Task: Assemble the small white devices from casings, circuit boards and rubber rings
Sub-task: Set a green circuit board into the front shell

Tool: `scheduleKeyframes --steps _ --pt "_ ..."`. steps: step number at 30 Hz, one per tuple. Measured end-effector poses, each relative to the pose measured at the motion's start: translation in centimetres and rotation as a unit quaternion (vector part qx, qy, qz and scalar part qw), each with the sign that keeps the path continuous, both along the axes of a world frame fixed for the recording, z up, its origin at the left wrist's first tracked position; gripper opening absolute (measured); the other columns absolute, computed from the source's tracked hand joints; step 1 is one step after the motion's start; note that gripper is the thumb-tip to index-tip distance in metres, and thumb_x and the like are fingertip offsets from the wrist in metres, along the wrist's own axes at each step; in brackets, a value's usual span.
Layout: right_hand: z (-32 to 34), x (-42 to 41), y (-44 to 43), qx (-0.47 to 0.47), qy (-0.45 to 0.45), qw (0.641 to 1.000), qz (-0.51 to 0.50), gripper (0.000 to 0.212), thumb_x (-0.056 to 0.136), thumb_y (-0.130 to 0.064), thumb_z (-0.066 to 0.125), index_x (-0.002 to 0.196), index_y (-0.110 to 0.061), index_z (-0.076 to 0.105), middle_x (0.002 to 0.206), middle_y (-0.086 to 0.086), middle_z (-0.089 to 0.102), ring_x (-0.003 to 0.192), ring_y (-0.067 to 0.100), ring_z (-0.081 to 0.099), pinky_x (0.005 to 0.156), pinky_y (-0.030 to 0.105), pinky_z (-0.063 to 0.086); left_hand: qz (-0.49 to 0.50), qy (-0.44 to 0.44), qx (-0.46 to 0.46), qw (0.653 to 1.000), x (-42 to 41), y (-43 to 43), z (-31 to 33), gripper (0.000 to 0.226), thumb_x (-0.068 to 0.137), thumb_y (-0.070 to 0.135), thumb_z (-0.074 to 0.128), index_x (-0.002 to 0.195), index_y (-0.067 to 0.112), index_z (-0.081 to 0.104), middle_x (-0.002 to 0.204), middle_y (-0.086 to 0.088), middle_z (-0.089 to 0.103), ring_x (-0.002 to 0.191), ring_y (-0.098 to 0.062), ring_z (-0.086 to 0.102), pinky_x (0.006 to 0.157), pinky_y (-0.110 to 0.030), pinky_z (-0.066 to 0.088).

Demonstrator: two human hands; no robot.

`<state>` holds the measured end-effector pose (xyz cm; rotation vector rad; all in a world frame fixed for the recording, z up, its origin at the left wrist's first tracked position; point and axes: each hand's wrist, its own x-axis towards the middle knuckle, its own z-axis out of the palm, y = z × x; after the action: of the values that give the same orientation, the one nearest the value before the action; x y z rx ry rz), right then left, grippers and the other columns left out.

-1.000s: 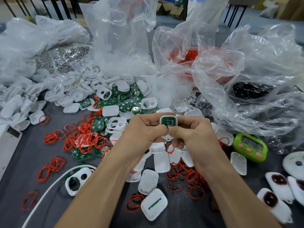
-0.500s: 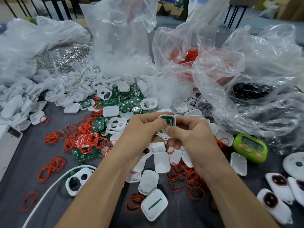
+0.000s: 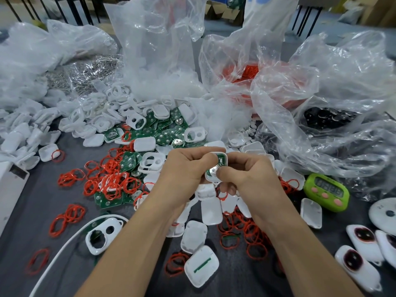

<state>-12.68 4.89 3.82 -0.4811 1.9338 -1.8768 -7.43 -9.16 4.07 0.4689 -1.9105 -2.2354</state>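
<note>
Far left: a white box (image 3: 10,185) at the edge of the dark table (image 3: 19,228), with a heap of white shells (image 3: 23,133) behind it.
Left of centre: loose red rubber rings (image 3: 111,181) lie tangled over green circuit boards (image 3: 165,133); more white shells are mixed in.
Lower left: 1 casing front (image 3: 102,235) with 2 openings lies flat, with a white cable (image 3: 62,251) curving past it.
Left hand (image 3: 184,168): fingers curled, pinching the left side of the held casing (image 3: 211,176), thumb on its upper edge.
Held casing: lifted above the table in the middle of the view, between both hands, open side up and tilted; a green board (image 3: 221,157) and a silver metal part sit inside it.
Right hand (image 3: 246,174): fingers curled, gripping the same casing from the right, thumb tip pressed on the silver part.
Below the hands: plain white casing backs (image 3: 211,211) lie among more red rings; the nearest shell (image 3: 201,265) has a green strip.
Right: a green timer (image 3: 326,191) lies beside a casing back; 3 white devices with dark windows (image 3: 353,262) lie at the lower right, partly cut off, below a round white disc (image 3: 383,213).
Back: crumpled clear plastic bags (image 3: 321,86); 1 holds red rings.
</note>
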Motion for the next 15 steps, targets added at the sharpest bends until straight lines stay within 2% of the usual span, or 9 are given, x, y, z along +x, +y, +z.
scheduleKeyframes --steps 4,9,12,13,15 --pt "0.12 0.09 -0.09 -0.01 -0.026 1.0 0.005 0.033 0.091 0.004 0.067 0.081 -0.024 0.081 0.066 0.002 0.071 0.048 0.012 0.054 0.049 0.018 0.046 0.014 0.001 -0.021 1.0 0.0 -0.03 -0.09 0.018 0.094 0.009 0.069 0.096 0.019 0.084 0.087 -0.009 0.08 0.077 -0.023 0.077 0.066 -0.026 0.06" --pt "0.15 0.16 -0.29 -0.007 -0.013 1.0 -0.01 0.032 0.102 -0.011 0.06 0.084 -0.028 0.081 0.057 0.008 0.061 0.051 0.019 0.056 0.049 0.025 0.046 0.033 0.006 -0.026 0.999 -0.02 0.12 -0.25 0.019 0.091 0.007 0.068 0.092 0.017 0.084 0.082 -0.011 0.079 0.073 -0.026 0.075 0.071 -0.035 0.064" --pt "-0.06 0.14 -0.38 0.004 -0.009 1.0 -0.025 0.032 0.103 -0.013 0.058 0.086 -0.028 0.081 0.06 0.014 0.062 0.049 0.017 0.057 0.049 0.024 0.045 0.028 -0.009 -0.043 0.999 -0.14 0.13 -0.47 0.017 0.085 0.02 0.069 0.094 0.023 0.084 0.087 -0.008 0.08 0.085 -0.028 0.076 0.082 -0.045 0.063" --pt "-0.11 0.14 -0.41 0.006 -0.006 0.999 -0.031 0.032 0.103 -0.014 0.058 0.086 -0.027 0.081 0.059 0.013 0.063 0.049 0.017 0.057 0.049 0.023 0.045 0.017 -0.014 -0.037 0.999 -0.11 0.06 -0.5 0.021 0.083 0.024 0.067 0.095 0.024 0.084 0.089 -0.008 0.08 0.086 -0.029 0.075 0.082 -0.045 0.062" --pt "-0.12 0.12 -0.48 0.003 0.0 0.999 -0.049 0.032 0.102 -0.014 0.058 0.085 -0.029 0.081 0.057 0.011 0.063 0.047 0.017 0.056 0.048 0.025 0.044 -0.012 -0.016 0.009 1.0 -0.02 -0.05 -0.33 0.025 0.083 0.025 0.064 0.098 0.022 0.083 0.091 -0.013 0.079 0.079 -0.027 0.073 0.073 -0.036 0.061"
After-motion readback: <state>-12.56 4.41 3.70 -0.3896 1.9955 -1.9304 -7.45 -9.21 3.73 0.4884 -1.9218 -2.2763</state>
